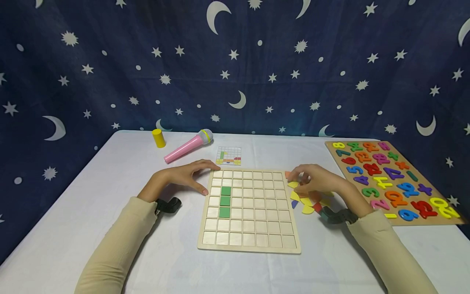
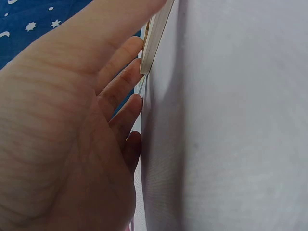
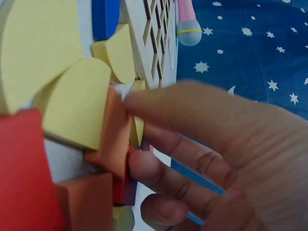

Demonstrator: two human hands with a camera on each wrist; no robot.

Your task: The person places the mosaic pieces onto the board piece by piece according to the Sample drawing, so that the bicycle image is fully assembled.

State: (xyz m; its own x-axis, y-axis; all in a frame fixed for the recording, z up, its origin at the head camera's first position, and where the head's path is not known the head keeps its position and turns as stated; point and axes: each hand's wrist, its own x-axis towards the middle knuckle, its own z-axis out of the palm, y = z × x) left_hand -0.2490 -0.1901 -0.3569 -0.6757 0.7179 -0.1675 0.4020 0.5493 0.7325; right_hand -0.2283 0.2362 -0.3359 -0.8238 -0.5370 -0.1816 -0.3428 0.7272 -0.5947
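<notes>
A wooden grid board (image 1: 249, 250) lies on the table with three green square tiles (image 1: 225, 201) in its second column. My left hand (image 1: 180, 177) touches the board's upper left corner, thumb and fingers spread along the edge and holding nothing. Right of the board, my right hand (image 1: 315, 179) reaches into a pile of small coloured blocks. In the right wrist view its thumb is at an orange block (image 3: 114, 137), with its other fingers bent loosely beside it; no firm grip shows. Yellow rounded blocks (image 3: 77, 103) and a red block (image 3: 26, 168) lie around them.
Behind the board lies a small pattern card (image 1: 229, 156). A pink toy microphone (image 1: 185, 148) and a yellow cylinder (image 1: 159, 139) are at the back left. To the right, a number puzzle board (image 1: 374, 182) extends past the table's edge. A starry cloth hangs behind.
</notes>
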